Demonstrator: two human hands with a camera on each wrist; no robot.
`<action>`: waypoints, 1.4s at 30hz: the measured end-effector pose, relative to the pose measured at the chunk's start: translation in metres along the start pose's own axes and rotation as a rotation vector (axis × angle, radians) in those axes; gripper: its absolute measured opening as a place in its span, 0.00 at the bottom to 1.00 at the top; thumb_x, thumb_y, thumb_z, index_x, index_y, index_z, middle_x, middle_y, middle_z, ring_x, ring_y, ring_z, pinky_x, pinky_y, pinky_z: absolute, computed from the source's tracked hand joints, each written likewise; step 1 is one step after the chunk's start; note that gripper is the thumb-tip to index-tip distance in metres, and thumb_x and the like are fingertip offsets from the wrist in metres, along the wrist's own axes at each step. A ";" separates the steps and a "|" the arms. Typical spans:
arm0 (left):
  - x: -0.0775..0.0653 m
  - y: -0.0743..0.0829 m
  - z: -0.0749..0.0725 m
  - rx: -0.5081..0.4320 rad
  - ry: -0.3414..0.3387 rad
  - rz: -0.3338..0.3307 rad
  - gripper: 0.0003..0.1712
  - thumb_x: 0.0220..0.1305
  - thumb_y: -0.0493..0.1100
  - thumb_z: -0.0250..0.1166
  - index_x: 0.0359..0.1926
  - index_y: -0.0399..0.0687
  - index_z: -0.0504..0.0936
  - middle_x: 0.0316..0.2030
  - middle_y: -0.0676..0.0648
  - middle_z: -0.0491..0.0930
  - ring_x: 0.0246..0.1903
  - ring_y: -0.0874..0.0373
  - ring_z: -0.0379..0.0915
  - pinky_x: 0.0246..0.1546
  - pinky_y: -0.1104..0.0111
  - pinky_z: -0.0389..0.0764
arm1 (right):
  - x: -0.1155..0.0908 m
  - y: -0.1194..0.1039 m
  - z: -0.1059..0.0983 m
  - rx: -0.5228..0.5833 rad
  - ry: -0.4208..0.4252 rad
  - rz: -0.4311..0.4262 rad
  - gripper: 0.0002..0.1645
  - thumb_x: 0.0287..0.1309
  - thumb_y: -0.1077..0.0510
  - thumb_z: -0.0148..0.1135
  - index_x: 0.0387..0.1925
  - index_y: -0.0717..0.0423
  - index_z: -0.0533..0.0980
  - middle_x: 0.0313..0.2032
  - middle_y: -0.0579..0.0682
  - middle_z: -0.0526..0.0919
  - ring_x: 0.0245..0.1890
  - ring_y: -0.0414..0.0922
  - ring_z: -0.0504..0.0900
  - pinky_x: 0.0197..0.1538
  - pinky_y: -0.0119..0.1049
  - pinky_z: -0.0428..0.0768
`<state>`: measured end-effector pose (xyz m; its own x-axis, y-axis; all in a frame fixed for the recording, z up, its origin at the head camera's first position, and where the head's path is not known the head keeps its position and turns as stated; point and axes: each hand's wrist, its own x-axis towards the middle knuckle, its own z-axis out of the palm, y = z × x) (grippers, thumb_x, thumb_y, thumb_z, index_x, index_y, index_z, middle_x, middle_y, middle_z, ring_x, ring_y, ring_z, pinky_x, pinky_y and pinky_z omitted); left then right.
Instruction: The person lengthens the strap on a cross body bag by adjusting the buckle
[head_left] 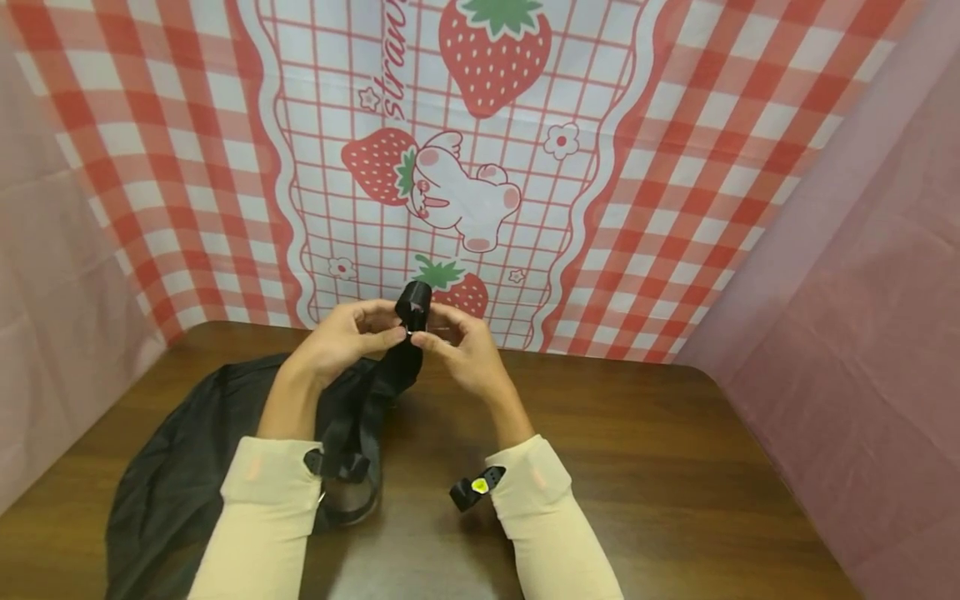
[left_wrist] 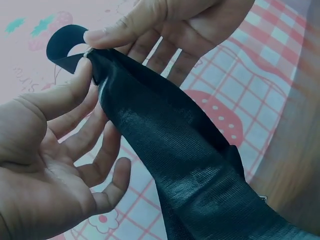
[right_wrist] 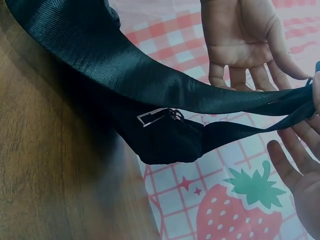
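Note:
Both hands hold a black webbing strap [head_left: 415, 302] raised above the far part of the table. My left hand [head_left: 337, 342] pinches it from the left, and my right hand [head_left: 471, 354] pinches it from the right, with the thumb tips close together. Between the thumbs a small metal piece [left_wrist: 88, 52] shows, largely covered. Above them, the strap end curls into a loop. The left wrist view shows the other left fingers loosely bent. From the hands the strap runs down to a black fabric bag [head_left: 202, 442] lying slack at the left. A metal rectangular ring [right_wrist: 145, 119] hangs beneath the strap.
A brown wooden table [head_left: 637, 467] lies under the work. Behind it hangs a red-and-white checked cloth [head_left: 660, 200] with strawberry prints. Pink fabric [head_left: 862, 317] walls stand at both sides. Black bands [head_left: 468, 493] with small devices sit at the cuffs.

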<state>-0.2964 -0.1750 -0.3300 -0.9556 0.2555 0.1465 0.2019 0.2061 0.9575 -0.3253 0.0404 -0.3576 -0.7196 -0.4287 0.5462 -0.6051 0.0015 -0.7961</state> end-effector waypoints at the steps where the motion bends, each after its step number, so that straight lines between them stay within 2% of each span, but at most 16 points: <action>1: 0.000 -0.001 0.000 0.011 -0.001 0.012 0.25 0.69 0.43 0.69 0.65 0.42 0.79 0.55 0.37 0.81 0.53 0.44 0.78 0.51 0.52 0.82 | 0.000 0.000 0.000 -0.001 0.007 0.003 0.25 0.65 0.63 0.69 0.62 0.62 0.78 0.50 0.60 0.86 0.49 0.54 0.86 0.52 0.42 0.84; 5: 0.001 -0.002 0.002 0.051 0.023 0.050 0.28 0.66 0.45 0.73 0.64 0.43 0.79 0.53 0.38 0.81 0.50 0.47 0.78 0.44 0.58 0.84 | 0.000 0.000 0.001 -0.004 0.030 0.012 0.25 0.65 0.62 0.69 0.62 0.61 0.78 0.48 0.59 0.87 0.47 0.52 0.87 0.51 0.41 0.84; 10: 0.002 -0.004 0.003 0.099 0.039 0.099 0.28 0.65 0.48 0.73 0.63 0.44 0.81 0.47 0.39 0.83 0.44 0.48 0.82 0.42 0.56 0.84 | 0.000 -0.001 0.001 0.026 0.038 0.003 0.24 0.64 0.63 0.69 0.61 0.63 0.79 0.49 0.59 0.87 0.48 0.48 0.87 0.53 0.41 0.84; 14: 0.001 -0.004 0.002 0.136 0.045 0.133 0.27 0.65 0.49 0.74 0.61 0.43 0.82 0.43 0.39 0.85 0.39 0.48 0.83 0.41 0.56 0.84 | 0.001 0.000 0.002 0.074 0.036 -0.008 0.24 0.63 0.66 0.69 0.61 0.65 0.79 0.50 0.61 0.87 0.50 0.49 0.87 0.54 0.42 0.83; 18: 0.000 -0.004 0.002 0.209 0.059 0.181 0.26 0.66 0.49 0.72 0.61 0.44 0.83 0.42 0.41 0.86 0.40 0.48 0.82 0.39 0.60 0.83 | 0.002 -0.001 0.002 0.091 0.038 -0.012 0.24 0.62 0.67 0.70 0.60 0.66 0.79 0.50 0.62 0.86 0.50 0.51 0.87 0.53 0.41 0.84; 25: 0.000 -0.004 0.004 0.294 0.094 0.282 0.25 0.69 0.47 0.70 0.61 0.38 0.81 0.46 0.41 0.84 0.46 0.47 0.79 0.50 0.53 0.78 | 0.003 -0.002 0.000 0.082 0.001 0.018 0.29 0.61 0.70 0.69 0.64 0.66 0.76 0.52 0.64 0.85 0.52 0.57 0.85 0.52 0.38 0.84; 30: 0.000 -0.003 0.005 0.350 0.116 0.354 0.23 0.70 0.47 0.68 0.60 0.38 0.81 0.44 0.41 0.84 0.46 0.48 0.78 0.51 0.48 0.78 | 0.005 -0.003 -0.001 0.091 -0.027 0.046 0.31 0.61 0.71 0.69 0.66 0.67 0.74 0.53 0.66 0.84 0.53 0.62 0.83 0.50 0.38 0.84; 36: 0.002 -0.003 0.008 0.361 0.147 0.414 0.19 0.72 0.43 0.66 0.58 0.37 0.81 0.45 0.41 0.83 0.44 0.48 0.78 0.51 0.48 0.78 | 0.006 -0.004 -0.005 0.090 -0.041 0.048 0.31 0.61 0.70 0.69 0.65 0.66 0.75 0.53 0.65 0.84 0.54 0.59 0.84 0.52 0.40 0.84; 42: 0.003 -0.003 0.006 0.337 0.171 0.443 0.21 0.74 0.40 0.64 0.61 0.32 0.78 0.46 0.38 0.81 0.46 0.47 0.77 0.53 0.51 0.77 | 0.007 -0.002 -0.008 0.070 -0.057 0.044 0.29 0.60 0.67 0.71 0.63 0.64 0.77 0.54 0.62 0.85 0.53 0.55 0.86 0.55 0.43 0.83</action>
<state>-0.2988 -0.1687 -0.3336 -0.7796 0.2352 0.5805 0.6210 0.4106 0.6676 -0.3320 0.0442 -0.3502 -0.7235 -0.4801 0.4960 -0.5466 -0.0404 -0.8364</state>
